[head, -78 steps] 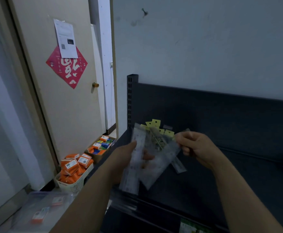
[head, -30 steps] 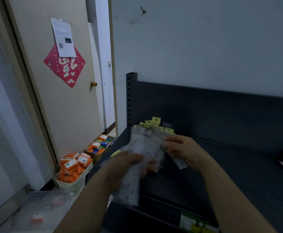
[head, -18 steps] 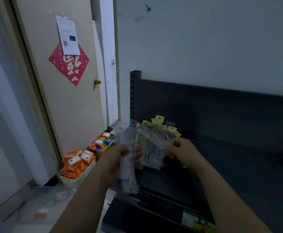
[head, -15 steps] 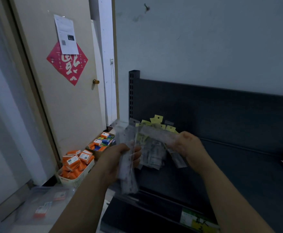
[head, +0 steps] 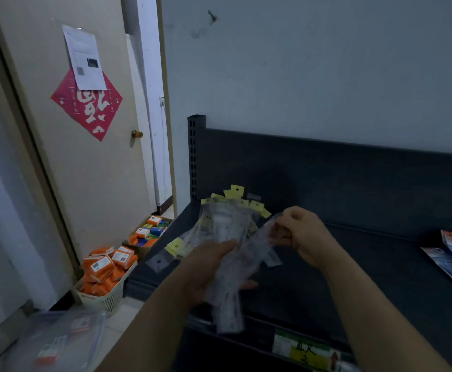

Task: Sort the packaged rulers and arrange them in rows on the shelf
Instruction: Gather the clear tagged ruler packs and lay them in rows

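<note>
Clearly the sorting is at an early stage: the left hand has its fingers curled round a fanned bundle of packaged rulers. The right hand pinches the top end of one clear packet from that bundle, just to the right of the left hand. Beyond both hands more rulers with yellow tags lie in a loose heap on the dark shelf, and no tidy row shows near either hand, so I judge nearly all the arranging is left.

To my left stands a beige door bearing a red diamond poster and a white sheet; below it, a white basket of orange boxes.
</note>
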Available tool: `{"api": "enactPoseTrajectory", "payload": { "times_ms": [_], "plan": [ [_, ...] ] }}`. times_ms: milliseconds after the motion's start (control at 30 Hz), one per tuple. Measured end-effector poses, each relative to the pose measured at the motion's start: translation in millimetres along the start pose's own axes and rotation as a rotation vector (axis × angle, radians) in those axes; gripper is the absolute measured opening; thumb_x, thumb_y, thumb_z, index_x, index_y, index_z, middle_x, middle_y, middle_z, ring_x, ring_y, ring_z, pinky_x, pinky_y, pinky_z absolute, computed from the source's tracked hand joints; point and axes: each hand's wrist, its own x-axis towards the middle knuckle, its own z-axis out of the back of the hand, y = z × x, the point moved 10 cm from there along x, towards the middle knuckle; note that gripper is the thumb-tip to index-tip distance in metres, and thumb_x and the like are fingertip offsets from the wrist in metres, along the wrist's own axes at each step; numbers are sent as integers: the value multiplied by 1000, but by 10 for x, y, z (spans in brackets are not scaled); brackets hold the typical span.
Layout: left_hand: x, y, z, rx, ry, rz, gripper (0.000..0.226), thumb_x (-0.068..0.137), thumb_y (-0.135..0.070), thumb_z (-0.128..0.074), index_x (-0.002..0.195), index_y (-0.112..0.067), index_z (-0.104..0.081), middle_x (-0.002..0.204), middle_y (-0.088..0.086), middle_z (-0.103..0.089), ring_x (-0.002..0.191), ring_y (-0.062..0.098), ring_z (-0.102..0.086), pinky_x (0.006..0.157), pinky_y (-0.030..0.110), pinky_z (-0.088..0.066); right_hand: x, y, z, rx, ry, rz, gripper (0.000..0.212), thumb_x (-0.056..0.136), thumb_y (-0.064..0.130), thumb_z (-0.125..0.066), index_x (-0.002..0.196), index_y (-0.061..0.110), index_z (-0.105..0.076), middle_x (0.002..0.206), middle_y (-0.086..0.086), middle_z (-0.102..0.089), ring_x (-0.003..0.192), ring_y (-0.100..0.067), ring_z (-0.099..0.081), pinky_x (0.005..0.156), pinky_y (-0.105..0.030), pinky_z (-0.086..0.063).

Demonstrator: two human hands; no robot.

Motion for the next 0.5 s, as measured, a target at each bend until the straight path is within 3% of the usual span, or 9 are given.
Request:
{"api": "enactPoseTrajectory", "payload": {
  "times_ms": [67,167,233,333,500],
  "plan": [
    [4,81,-130,-29,78,48,41,92,-24,-57,119,6,-58,112,30,-66,99,40,-66,73,46,-60,1,-4,-91,-60,22,46,18,93,0,-53,77,7,-48,77,-17,-64,60,-17,-64,52,-24,-52],
    [-11,21,-159,39,119,-21,50,76,-17,-69,118,8,-59,106,26,-68,81,28,-70,59,33,-58,20,-15,-180,-66,22,71,12,91,-1,-56,83,5,-50,74,-12,-59,56,-8,-61,49,-17,-50],
    [-14,-70,-30,78,52,-86,46,75,-7,-68,117,9,-59,100,21,-70,70,20,-68,54,26,-54,50,-42,-247,25,37,61,6,90,1,-59,92,2,-54,84,-13,-63,70,-14,-65,62,-22,-57],
    [-31,-315,353,57,-138,-181,20,85,2,-58,104,4,-64,89,15,-71,63,16,-65,52,25,-53,130,-103,-260,14,2,39,17,92,4,-57,109,0,-58,106,-17,-65,89,-19,-65,80,-26,-56],
    [-32,-736,897,-39,-375,-306,13,91,6,-50,94,1,-62,84,15,-65,74,22,-62,69,31,-55,202,-197,-579,-60,120,-19,20,96,0,-48,112,0,-60,113,-17,-63,101,-21,-64,82,-20,-56]
  ]
}}
